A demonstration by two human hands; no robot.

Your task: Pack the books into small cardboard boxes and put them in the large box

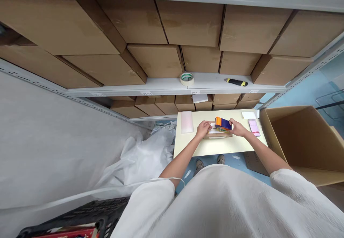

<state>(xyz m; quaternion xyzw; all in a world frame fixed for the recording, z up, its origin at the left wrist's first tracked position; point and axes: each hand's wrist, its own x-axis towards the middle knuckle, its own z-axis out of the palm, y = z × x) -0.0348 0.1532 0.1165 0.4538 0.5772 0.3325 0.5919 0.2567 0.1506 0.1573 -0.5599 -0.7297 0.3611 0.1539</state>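
A small brown box (218, 135) with something white on its top lies on the pale yellow table (193, 146). My right hand (236, 127) is closed on the right end of an orange and dark blue tape dispenser (223, 122), which is over the box. At the box's left end is my left hand (204, 127), with its fingers pressed together near the white piece; whether they grip anything is too small to tell. A pinkish translucent sheet (187, 122) lies to the left of the box.
A phone (254, 127) lies at the table's right, below a white item (248, 115). Shelves of cartons rise behind, holding a tape roll (186, 79) and a cutter (236, 82). An open carton (303, 137) stands right, white wrapping (145, 159) left, a black crate (80, 216) lower left.
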